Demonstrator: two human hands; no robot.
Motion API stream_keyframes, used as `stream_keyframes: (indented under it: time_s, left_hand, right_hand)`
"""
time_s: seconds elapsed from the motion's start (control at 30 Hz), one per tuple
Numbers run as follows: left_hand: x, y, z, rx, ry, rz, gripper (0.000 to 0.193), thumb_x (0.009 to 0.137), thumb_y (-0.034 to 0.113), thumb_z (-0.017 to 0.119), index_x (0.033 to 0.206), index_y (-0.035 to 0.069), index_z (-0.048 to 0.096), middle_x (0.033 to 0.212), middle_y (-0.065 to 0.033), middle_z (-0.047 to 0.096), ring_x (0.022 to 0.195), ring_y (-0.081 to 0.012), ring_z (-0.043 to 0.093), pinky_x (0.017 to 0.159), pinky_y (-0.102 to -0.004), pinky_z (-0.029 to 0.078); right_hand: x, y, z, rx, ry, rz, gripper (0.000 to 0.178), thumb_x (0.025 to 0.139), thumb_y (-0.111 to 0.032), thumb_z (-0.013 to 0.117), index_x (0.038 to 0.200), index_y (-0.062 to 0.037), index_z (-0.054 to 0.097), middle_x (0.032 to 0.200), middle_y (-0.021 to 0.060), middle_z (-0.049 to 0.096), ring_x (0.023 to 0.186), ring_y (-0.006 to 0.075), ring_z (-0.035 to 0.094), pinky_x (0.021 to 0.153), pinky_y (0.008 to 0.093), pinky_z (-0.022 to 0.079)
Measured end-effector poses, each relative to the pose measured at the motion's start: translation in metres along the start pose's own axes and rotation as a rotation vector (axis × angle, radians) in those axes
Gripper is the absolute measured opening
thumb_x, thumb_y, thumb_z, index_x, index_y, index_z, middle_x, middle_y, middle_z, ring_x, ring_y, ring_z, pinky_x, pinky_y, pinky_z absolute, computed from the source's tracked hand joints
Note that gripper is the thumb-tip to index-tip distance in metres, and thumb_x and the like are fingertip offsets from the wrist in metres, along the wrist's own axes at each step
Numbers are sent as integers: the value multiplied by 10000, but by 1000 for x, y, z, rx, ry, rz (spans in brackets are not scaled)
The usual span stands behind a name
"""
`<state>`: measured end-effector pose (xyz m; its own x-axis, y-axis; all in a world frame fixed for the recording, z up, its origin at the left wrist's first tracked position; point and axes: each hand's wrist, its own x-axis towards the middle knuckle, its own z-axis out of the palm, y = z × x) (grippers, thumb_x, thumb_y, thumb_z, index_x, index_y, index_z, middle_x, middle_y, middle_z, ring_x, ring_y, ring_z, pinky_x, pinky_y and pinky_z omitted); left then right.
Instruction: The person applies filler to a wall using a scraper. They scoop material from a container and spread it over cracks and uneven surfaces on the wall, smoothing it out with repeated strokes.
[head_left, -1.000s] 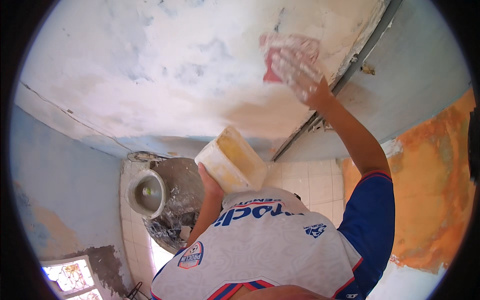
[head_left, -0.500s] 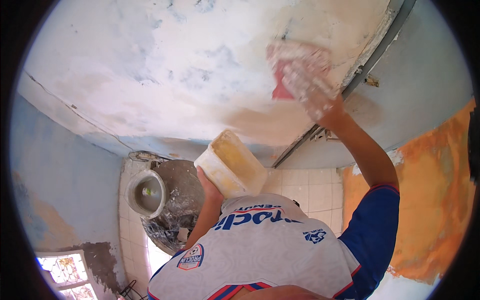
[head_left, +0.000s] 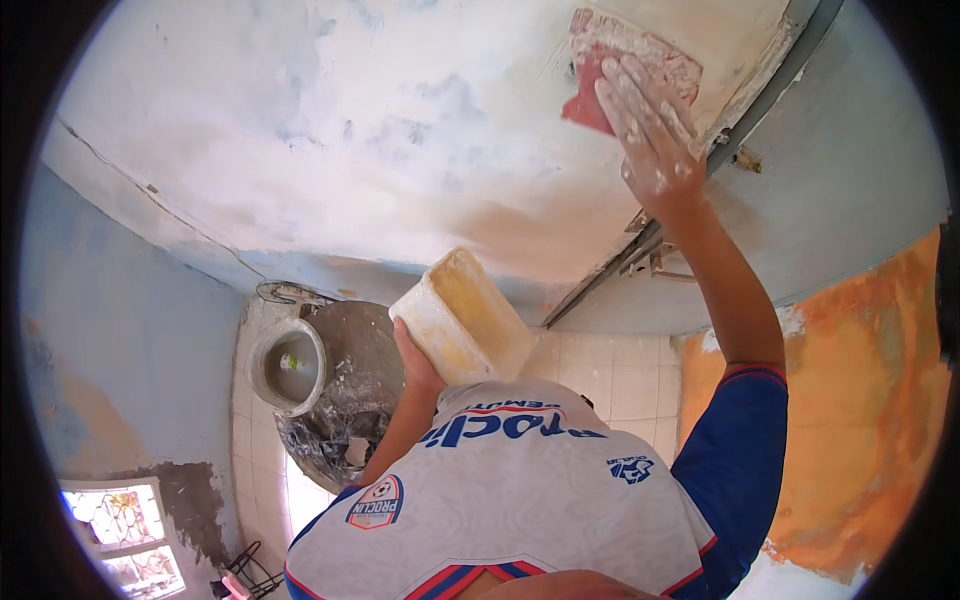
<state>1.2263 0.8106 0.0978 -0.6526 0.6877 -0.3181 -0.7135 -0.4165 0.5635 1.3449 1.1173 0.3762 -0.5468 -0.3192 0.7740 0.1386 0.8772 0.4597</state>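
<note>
With fingers laid along its back, my right hand (head_left: pixel 660 155) grips a flat red putty spreader (head_left: pixel 640 65) smeared with pale paste. The spreader lies against the patchy white wall (head_left: pixel 400 120) at the upper right, and white paste coats the fingers too. My left hand (head_left: pixel 415 360) clasps the side of a rectangular yellowish plastic tub (head_left: pixel 470 315), held tilted in front of my chest. Its outer wall is crusted with white, and a thin residue coats the inside.
Left of the tub, a pale round bucket (head_left: pixel 290 367) stands by a dark, splattered round surface (head_left: pixel 350 370) on the tiled floor. A grey pipe (head_left: pixel 775 90) runs along the wall's right corner. An orange patched wall (head_left: pixel 840 430) is at right, a window (head_left: pixel 120 535) at lower left.
My right hand has moved the spreader up and slightly right along the wall. The tub in my left hand has hardly shifted.
</note>
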Motion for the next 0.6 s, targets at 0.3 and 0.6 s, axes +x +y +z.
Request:
stream_keyframes:
  time_s: [0.3,0.6]
  left_hand:
    - [7,-2,-9,2,28,58,753,1015,639,196,1512,103,375,1483,-116,486,1344,-307,492,1106,-446,413]
    - [7,-2,-12,9,-34,68,757,1016,645,210,1508,95,380,1478,-117,492,1340,-303,497,1105,-446,413]
  right_hand:
    - [-12,-17,-6,39,-117,-58,399,858,-18,594,1247,-42,677,1333,88,650,1293,252,582,1081,394,480]
    - [-35,-26,16,103,-185,-60,377,892,-23,576,1256,-46,675,1350,104,638,1297,249,578,1079,408,488]
